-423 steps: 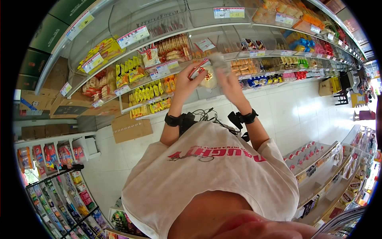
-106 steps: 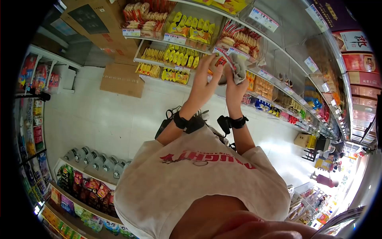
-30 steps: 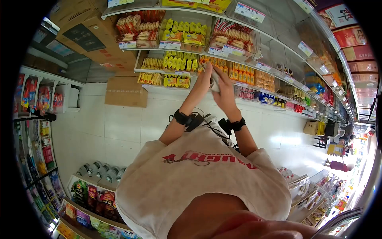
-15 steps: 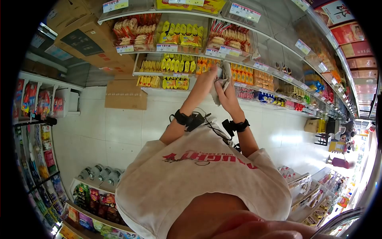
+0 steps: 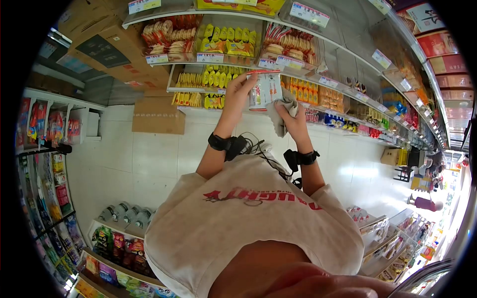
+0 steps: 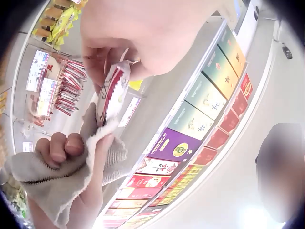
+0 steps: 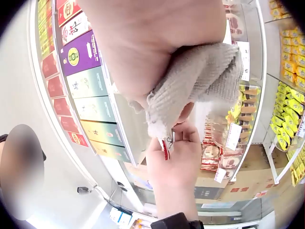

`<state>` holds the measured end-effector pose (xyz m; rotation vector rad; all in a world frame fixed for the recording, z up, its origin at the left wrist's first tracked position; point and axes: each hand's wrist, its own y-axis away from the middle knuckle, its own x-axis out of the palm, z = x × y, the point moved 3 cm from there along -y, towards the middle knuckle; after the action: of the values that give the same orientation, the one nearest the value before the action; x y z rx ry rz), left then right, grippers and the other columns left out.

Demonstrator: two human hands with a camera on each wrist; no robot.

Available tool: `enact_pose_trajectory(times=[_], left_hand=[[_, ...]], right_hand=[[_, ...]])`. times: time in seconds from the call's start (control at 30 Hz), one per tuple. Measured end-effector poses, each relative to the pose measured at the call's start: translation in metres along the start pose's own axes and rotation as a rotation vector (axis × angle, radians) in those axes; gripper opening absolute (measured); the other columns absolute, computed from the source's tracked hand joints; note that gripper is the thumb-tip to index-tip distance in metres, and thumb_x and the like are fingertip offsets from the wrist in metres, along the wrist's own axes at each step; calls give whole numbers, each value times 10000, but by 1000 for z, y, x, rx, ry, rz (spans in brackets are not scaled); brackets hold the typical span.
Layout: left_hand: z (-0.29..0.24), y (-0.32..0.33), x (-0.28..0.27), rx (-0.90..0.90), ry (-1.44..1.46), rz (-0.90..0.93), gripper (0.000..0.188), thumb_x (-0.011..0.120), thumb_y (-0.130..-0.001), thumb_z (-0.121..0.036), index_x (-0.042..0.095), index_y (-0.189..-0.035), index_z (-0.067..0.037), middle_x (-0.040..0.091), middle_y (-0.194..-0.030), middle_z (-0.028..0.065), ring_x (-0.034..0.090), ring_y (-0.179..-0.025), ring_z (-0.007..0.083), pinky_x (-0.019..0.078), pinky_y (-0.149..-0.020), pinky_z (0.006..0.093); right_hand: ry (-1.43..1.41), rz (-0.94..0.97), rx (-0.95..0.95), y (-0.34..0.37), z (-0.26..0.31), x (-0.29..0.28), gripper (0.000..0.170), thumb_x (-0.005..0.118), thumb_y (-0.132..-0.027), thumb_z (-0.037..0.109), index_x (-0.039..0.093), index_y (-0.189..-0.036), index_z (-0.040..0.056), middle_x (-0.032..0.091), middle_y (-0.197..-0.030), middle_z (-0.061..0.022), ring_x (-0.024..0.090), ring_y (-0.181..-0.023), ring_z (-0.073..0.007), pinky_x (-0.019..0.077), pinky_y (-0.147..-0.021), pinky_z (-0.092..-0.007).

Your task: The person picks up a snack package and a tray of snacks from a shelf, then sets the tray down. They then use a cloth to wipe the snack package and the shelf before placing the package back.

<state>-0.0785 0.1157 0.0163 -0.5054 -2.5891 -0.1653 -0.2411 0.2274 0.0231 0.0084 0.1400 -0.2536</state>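
My left hand (image 5: pixel 238 92) pinches a white and red snack packet (image 5: pixel 266 90) near its upper left edge, its printed flat side showing in the head view. Bunched in my right hand (image 5: pixel 296 126) is a grey cloth (image 5: pixel 279 119), which lies against the packet's lower right part. The left wrist view shows the packet (image 6: pixel 113 90) edge-on below my left hand (image 6: pixel 138 38), with the cloth (image 6: pixel 62 179) wrapped about the right hand's fingers. In the right wrist view the cloth (image 7: pixel 195 78) hides most of the packet.
Snack bins (image 5: pixel 228 42) line the shelves ahead, with price tags on their edges. Boxed goods (image 5: pixel 439 59) stand at upper right, cartons (image 5: pixel 112 47) at upper left. A flattened carton (image 5: pixel 158 115) lies by the shelf foot. Bottles (image 5: pixel 126 213) stand behind at left.
The hands were close together around the packet and cloth; now they have moved apart somewhat, the left hand to the left, and the packet's face has turned into view.
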Motion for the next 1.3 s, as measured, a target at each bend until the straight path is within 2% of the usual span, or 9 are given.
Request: enact_pose_trajectory(times=[0.1,0.2,0.3,0.4,0.6,0.8,1.0,1.1,1.3], left_hand=[[-3,2,-2,4,82,-26,333,653,-999,-284,718,-1111,22,695,-871,-10,575,-782,29,434,-690,198],[-10,5,-7,72,-13,-39,329,652,-1001,-277,717,-1129,20,709,-896,2,595,-790,40,454,-710,205],[-20,8,-3,96,-4,-91,337,653,-999,-258,710,-1148,38,722,-995,29,616,-890,58,471,-812,225],[-15,4,-5,117,-53,-186,340,657,-997,-266,714,-1138,38,721,-988,23,607,-890,54,464,-815,224],[0,2,0,103,-82,-79,314,654,-1002,-258,718,-1103,32,716,-909,16,619,-796,38,491,-698,215],[0,1,-6,37,-76,-58,319,652,-1002,-262,709,-1117,31,718,-895,20,625,-790,42,503,-694,217],[-7,4,-4,160,-40,-226,340,655,-1002,-256,682,-1169,39,717,-893,31,636,-796,60,514,-688,224],[8,5,-4,46,-169,-132,328,638,-1013,-247,678,-1179,33,719,-912,38,643,-809,65,525,-692,234],[20,2,4,16,-61,-82,397,667,-991,-315,663,-1199,24,708,-976,46,639,-841,71,527,-747,253]], right_hand=[[-111,6,66,1,-1,-2,355,661,-959,132,581,-1270,-19,664,-1093,-52,602,-969,-115,504,-846,-285],[-100,-85,-27,-4,-3,1,351,647,-981,164,574,-1272,-17,648,-1121,-48,583,-1012,-116,481,-888,-282],[-188,-233,38,-14,-8,5,355,632,-1001,208,572,-1274,-11,628,-1144,-46,560,-1049,-114,461,-903,-276],[-486,-210,124,-17,-20,11,353,623,-1013,234,577,-1272,-2,618,-1121,-45,548,-1024,-100,458,-878,-261],[-394,-154,110,-8,-15,19,224,627,-1017,257,593,-1131,67,622,-976,1,581,-801,-77,486,-674,-250],[-449,-165,115,-11,-7,15,233,629,-1011,243,590,-1134,49,618,-898,-10,589,-769,-89,472,-639,-254],[-598,-224,279,-12,-9,28,262,636,-1005,248,587,-1155,39,629,-922,-15,591,-816,-88,479,-667,-256],[-438,-112,144,-8,-14,33,285,643,-1001,248,599,-1177,29,652,-964,-34,603,-840,-91,490,-696,-266],[-13,-94,47,-14,-4,17,293,689,-966,200,630,-1167,-5,687,-1004,-74,632,-888,-113,501,-731,-281]])
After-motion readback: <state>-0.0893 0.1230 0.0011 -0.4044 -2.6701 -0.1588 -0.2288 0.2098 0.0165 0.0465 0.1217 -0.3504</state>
